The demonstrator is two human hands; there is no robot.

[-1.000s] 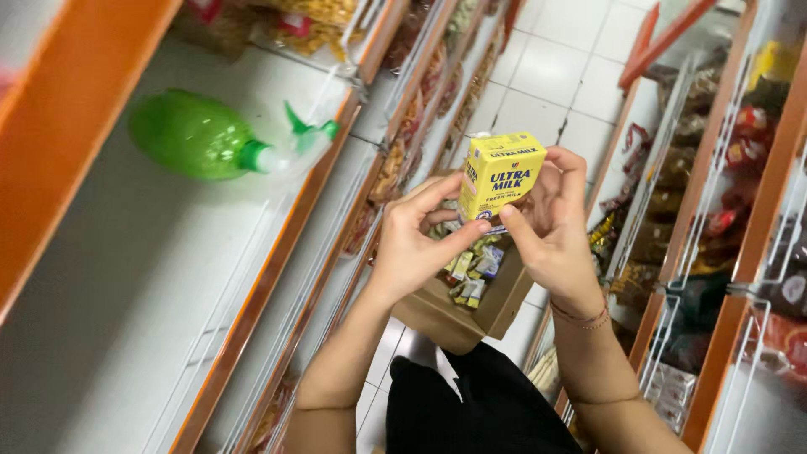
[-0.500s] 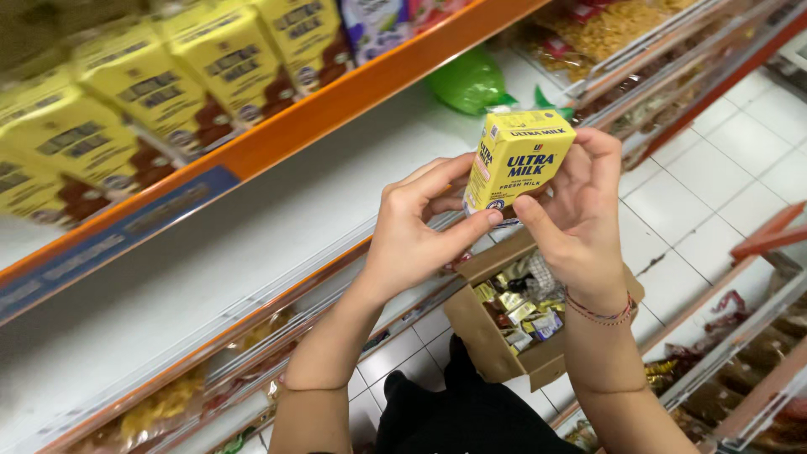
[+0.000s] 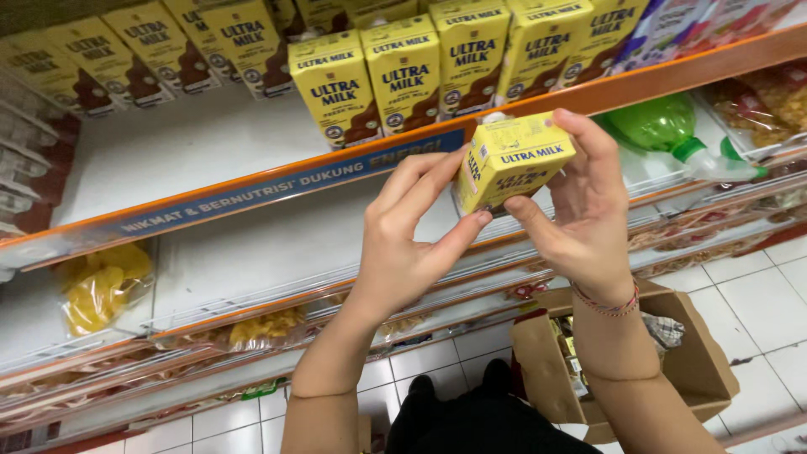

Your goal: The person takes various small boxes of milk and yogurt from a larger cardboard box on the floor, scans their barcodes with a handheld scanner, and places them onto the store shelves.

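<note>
Hands: left hand (image 3: pixel 403 244) and right hand (image 3: pixel 580 210) both grasp yellow carton (image 3: pixel 511 160).
Handling: likely light, stiff; hold by flat sides.

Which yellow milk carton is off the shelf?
The yellow carton tilted between the left hand and right hand; the others stand upright on the upper shelf.

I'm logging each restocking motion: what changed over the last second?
Both hands, left hand and right hand, raised the yellow carton toward the shelf row of matching cartons, now in view. The two-handed grip is unchanged; the cardboard box stays on the floor.
</note>
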